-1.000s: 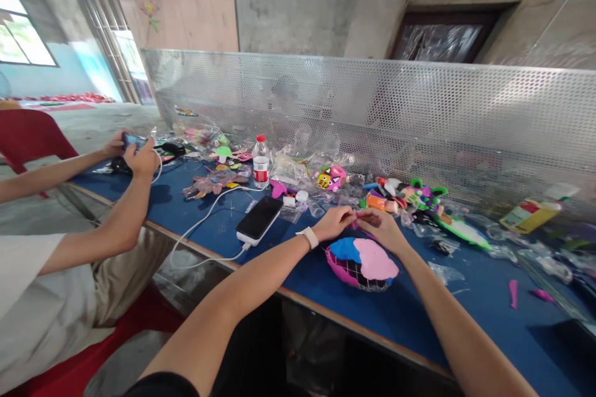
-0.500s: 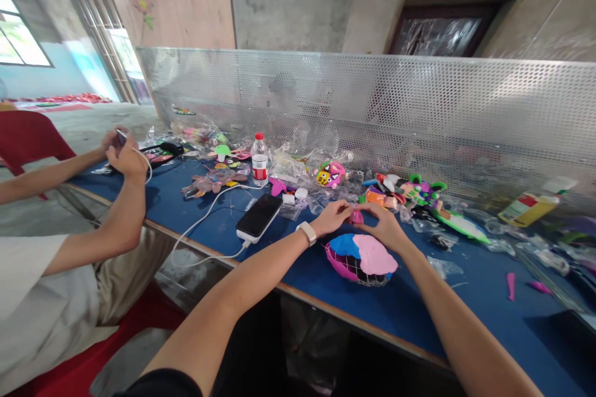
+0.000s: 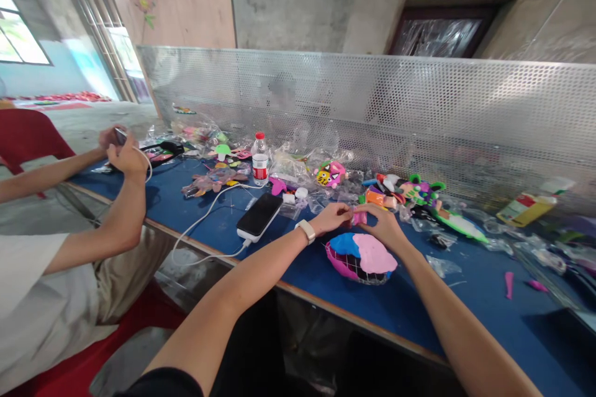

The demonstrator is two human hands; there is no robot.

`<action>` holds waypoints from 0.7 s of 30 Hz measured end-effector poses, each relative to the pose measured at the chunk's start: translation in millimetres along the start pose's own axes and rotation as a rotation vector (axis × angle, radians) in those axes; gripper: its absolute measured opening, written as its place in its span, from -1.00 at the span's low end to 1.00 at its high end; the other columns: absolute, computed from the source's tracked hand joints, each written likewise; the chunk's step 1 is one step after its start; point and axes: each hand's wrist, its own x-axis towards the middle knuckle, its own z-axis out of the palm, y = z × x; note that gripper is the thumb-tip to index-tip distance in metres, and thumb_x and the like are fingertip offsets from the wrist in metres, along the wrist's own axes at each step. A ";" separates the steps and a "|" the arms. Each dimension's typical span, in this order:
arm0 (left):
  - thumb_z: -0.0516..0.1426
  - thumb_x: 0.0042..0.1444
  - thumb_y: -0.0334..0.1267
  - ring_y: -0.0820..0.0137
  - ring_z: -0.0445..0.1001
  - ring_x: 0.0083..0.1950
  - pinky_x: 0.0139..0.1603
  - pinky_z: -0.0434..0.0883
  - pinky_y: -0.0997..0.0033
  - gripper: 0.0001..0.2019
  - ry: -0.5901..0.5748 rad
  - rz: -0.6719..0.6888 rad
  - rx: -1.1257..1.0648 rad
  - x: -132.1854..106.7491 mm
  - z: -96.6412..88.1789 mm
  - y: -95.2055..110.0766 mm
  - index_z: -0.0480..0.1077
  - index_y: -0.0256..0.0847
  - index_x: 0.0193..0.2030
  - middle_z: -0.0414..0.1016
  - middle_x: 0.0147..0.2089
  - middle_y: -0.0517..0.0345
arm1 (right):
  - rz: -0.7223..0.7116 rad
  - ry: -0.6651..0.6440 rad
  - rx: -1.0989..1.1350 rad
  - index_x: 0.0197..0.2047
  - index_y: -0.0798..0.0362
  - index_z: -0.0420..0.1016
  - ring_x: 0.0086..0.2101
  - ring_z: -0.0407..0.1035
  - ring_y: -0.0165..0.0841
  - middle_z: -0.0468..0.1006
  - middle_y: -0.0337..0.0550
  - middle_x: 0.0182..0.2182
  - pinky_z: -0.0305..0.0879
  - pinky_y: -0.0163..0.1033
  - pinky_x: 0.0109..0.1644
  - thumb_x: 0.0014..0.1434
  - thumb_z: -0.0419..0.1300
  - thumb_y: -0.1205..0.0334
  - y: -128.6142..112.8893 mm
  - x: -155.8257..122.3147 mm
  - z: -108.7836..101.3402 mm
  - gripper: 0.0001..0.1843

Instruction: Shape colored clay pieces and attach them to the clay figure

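Bench point(image 3: 395, 310): blue top, brown front edge. A clear bottle point(image 3: 259, 164) with a red cap stands upright on it. A dark-screened phone point(image 3: 259, 214) lies screen up, white cable point(image 3: 243, 246) attached. A pink and blue wire-mesh form point(image 3: 372, 254) rests near the front edge. Two magenta pieces point(image 3: 509, 285) lie at the right; clear plastic wrapping point(image 3: 288, 167) litters the rear.

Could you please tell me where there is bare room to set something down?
The widest bare patch of blue tabletop lies between the right forearm and the pink pieces. A smaller one separates the smartphone from the wristwatch. Crowding runs along the perforated partition.
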 end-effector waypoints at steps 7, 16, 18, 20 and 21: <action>0.32 0.10 0.17 0.38 0.51 -0.36 -0.20 0.46 0.34 -0.53 0.040 0.028 0.018 3.5 -1.2 -3.4 0.45 -0.29 -0.30 0.53 -0.40 0.13 | 0.064 0.035 -0.022 -0.03 -0.04 0.68 -0.16 0.60 -0.11 0.72 -0.07 -0.09 0.55 0.03 0.00 0.07 0.30 0.33 -2.4 3.5 3.3 -0.64; 0.18 0.28 -0.30 0.39 0.55 -0.30 -0.18 0.39 0.43 -0.87 0.158 0.329 0.516 -4.7 -1.0 14.9 0.47 -0.24 -0.30 0.62 -0.32 0.09 | 0.302 0.080 0.505 -0.09 0.00 0.66 -0.14 0.66 -0.13 0.74 -0.02 -0.12 0.58 0.02 0.10 0.08 0.43 0.11 -6.1 3.7 13.9 -0.68; 0.17 0.28 -0.35 0.39 0.53 -0.32 -0.21 0.36 0.43 -0.90 0.144 0.353 0.572 -5.4 1.3 16.3 0.46 -0.24 -0.29 0.61 -0.34 0.12 | 0.351 0.121 0.530 -0.23 0.02 0.65 -0.20 0.66 -0.13 0.73 0.00 -0.16 0.61 -0.01 0.01 0.04 0.48 -0.02 -5.4 4.5 15.7 -0.67; 0.17 0.29 -0.33 0.39 0.50 -0.35 -0.25 0.32 0.43 -0.89 0.112 0.357 0.613 -5.4 2.9 16.0 0.46 -0.23 -0.29 0.59 -0.36 0.14 | 0.371 0.138 0.504 -0.35 0.03 0.64 -0.27 0.65 -0.15 0.73 0.00 -0.22 0.62 -0.04 -0.06 0.02 0.49 -0.12 -4.5 5.4 16.1 -0.63; 0.17 0.30 -0.32 0.39 0.49 -0.35 -0.26 0.30 0.43 -0.87 0.096 0.352 0.632 -5.2 3.2 15.3 0.46 -0.23 -0.30 0.58 -0.37 0.15 | 0.377 0.131 0.485 -0.39 0.03 0.64 -0.29 0.64 -0.16 0.72 -0.01 -0.27 0.61 -0.05 -0.09 0.02 0.49 -0.15 -4.2 5.7 15.8 -0.60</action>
